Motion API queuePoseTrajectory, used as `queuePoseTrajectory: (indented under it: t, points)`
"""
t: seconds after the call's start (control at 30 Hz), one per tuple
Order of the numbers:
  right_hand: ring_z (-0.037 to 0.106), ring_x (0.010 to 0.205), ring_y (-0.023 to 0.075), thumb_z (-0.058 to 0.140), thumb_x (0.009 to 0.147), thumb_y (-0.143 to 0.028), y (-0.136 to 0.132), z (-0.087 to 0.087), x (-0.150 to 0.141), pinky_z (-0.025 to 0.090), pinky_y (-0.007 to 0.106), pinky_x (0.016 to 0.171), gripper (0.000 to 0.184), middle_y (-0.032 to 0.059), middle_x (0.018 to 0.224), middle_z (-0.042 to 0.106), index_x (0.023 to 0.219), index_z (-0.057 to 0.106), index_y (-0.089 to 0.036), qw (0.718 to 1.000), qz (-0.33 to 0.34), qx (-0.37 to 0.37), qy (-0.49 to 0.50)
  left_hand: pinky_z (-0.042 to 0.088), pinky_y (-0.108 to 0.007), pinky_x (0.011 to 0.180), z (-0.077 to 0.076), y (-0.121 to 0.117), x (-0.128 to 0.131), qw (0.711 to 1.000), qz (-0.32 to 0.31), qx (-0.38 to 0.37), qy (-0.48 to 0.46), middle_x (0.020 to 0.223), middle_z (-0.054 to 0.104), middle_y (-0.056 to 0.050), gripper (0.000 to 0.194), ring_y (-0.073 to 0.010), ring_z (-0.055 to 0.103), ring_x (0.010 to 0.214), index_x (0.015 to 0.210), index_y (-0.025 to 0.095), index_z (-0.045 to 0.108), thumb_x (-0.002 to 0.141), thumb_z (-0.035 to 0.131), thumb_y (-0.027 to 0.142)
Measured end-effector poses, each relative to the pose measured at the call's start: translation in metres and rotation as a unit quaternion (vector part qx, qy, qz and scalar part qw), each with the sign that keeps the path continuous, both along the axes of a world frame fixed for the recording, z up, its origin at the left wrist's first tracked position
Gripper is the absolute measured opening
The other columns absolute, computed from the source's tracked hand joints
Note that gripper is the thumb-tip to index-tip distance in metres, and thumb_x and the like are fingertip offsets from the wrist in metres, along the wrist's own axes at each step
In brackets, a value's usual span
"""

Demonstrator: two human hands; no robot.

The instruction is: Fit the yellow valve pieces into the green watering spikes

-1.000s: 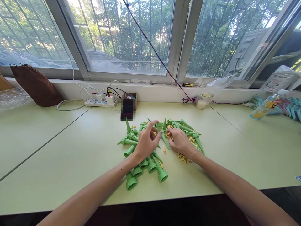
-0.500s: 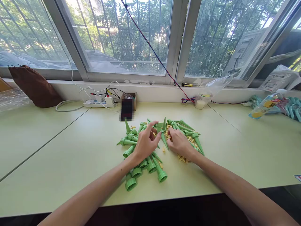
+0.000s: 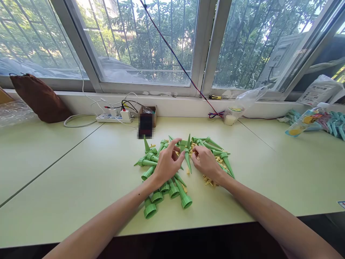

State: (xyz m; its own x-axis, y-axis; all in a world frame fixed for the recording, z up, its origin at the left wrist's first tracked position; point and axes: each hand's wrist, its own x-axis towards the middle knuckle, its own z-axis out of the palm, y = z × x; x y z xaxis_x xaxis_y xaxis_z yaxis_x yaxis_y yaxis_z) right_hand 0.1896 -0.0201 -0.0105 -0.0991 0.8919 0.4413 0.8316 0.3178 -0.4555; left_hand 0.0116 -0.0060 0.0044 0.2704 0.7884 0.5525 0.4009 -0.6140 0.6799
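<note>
My left hand (image 3: 169, 160) curves its thumb and fingers around a green plastic plant-watering spike (image 3: 188, 161), its point toward me. Behind that spike, other green parts overlap, so its cap end is partly hidden. Just right of it, my right hand (image 3: 206, 162) has its fingertips pinched together over small yellow plastic pieces (image 3: 209, 181); whatever is between them is hidden. Several green spikes (image 3: 185, 199) with hollow ribbed caps lie left of and below my left hand. More green spikes (image 3: 228, 163) lie beyond my right hand. One loose yellow piece (image 3: 188, 170) lies between the hands.
The pale green table (image 3: 81, 194) runs up to the window ledge. Along the back are a brown bag (image 3: 40, 99), a power strip (image 3: 114, 118), a small box (image 3: 154, 116), a plastic bag with a jar (image 3: 231, 116) and a bottle (image 3: 304, 120). A cable (image 3: 172, 50) hangs across the window.
The spike at my left hand has swung its point slightly left. My right fingers have shifted a little; both arms stay nearly in place.
</note>
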Motion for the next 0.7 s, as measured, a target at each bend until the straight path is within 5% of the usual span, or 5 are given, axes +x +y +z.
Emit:
queuePoseTrajectory:
  t: [0.37,0.7]
  points:
    - [0.058,0.067,0.0173,0.048,0.094,-0.024,-0.010,0.011,-0.007,0.047,0.029,0.064,0.012,0.0049,0.081,0.065,0.095,0.058,-0.019,0.983,0.062,0.090,0.149,0.041,-0.019,0.052,0.001,0.000,0.000,1.000,-0.001,-0.019,0.013,0.081,0.060,0.004,0.034,-0.0059,0.050,0.049,0.120,0.025,0.047,0.088,0.058,0.026]
    - [0.059,0.069,0.0165,0.051,0.095,-0.028,-0.010,0.009,-0.008,0.049,0.029,0.068,0.010,0.0045,0.084,0.065,0.093,0.058,-0.021,0.977,0.109,0.093,0.157,0.037,-0.018,0.051,-0.001,-0.001,0.002,0.999,-0.031,-0.030,0.024,0.073,0.052,0.007,0.030,-0.0060,0.046,0.049,0.112,0.025,0.043,0.085,0.057,0.024]
